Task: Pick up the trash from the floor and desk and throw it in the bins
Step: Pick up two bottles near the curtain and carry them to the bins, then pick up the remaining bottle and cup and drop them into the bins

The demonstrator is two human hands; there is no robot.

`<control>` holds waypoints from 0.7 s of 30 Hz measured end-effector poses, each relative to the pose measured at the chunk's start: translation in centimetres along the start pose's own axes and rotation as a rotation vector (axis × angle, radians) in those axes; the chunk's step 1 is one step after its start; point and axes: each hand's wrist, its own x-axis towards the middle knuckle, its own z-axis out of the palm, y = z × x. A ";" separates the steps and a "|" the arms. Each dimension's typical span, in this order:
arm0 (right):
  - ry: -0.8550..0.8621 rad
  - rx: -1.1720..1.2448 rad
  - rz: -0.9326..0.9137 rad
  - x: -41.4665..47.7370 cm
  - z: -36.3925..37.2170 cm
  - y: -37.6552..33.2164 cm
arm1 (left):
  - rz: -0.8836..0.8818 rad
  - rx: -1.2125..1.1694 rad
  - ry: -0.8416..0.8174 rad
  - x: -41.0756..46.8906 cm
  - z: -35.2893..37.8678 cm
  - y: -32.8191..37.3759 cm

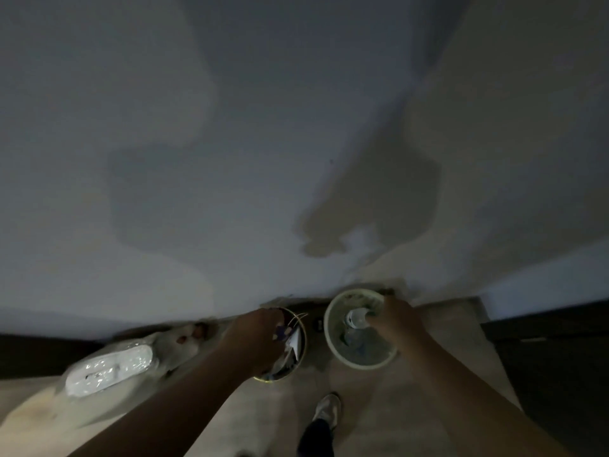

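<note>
Two bins stand on the floor against the wall. My left hand (253, 338) hovers over the dark bin with a gold rim (305, 341), its fingers curled round a small purple piece of trash (282, 331). Paper scraps lie inside that bin. My right hand (398, 321) reaches over the white round bin (362, 366) and grips a clear plastic bottle (356, 319) just above its opening. Other trash lies blurred in the white bin.
A clear plastic bag with something white inside (108, 371) lies on the floor to the left of the bins. My shoe (328, 409) stands just in front of them. Dark furniture (553, 357) borders the right side. A pale wall rises behind.
</note>
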 end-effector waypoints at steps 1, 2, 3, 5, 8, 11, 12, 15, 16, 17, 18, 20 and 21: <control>0.011 -0.020 -0.027 -0.3 0.2 -0.4 | -0.008 -0.007 0.010 -0.4 -0.1 -0.4; 0.017 -0.044 -0.051 -0.9 0.4 -0.9 | -0.011 -0.016 0.019 -0.9 -0.3 -0.7; 0.016 -0.072 -0.075 -1.5 0.6 -1.4 | -0.010 -0.024 0.029 -1.3 -0.4 -1.1; -0.009 -0.123 -0.115 -2.8 0.9 -2.4 | -0.005 -0.033 0.044 -2.4 -0.6 -1.8; -0.016 -0.163 -0.201 -5.3 1.1 -4.7 | 0.006 -0.034 0.066 -4.3 -0.9 -3.2; 0.000 -0.197 -0.318 -8.6 1.6 -8.1 | -0.001 -0.036 0.122 -7.1 -1.4 -5.2; -0.002 -0.200 -0.367 -9.9 1.8 -9.3 | -0.005 -0.036 0.147 -8.3 -1.5 -6.1; -0.021 -0.245 -0.525 -14.5 2.8 -13.9 | -0.040 -0.035 0.217 -12.7 -1.4 -9.6; -0.021 -0.269 -0.578 -16.2 3.2 -15.5 | -0.055 -0.041 0.243 -14.4 -1.3 -10.9; -0.013 -0.291 -0.631 -18.0 3.7 -17.3 | -0.069 -0.048 0.272 -16.2 -1.2 -12.4; -0.001 -0.315 -0.682 -19.9 4.3 -19.0 | -0.085 -0.057 0.292 -18.3 -1.1 -14.0; 0.013 -0.363 -0.778 -24.0 5.5 -22.6 | -0.133 -0.082 0.329 -22.6 -0.9 -17.3; 0.016 -0.383 -0.829 -26.0 6.2 -24.5 | -0.164 -0.087 0.358 -24.8 -0.8 -19.0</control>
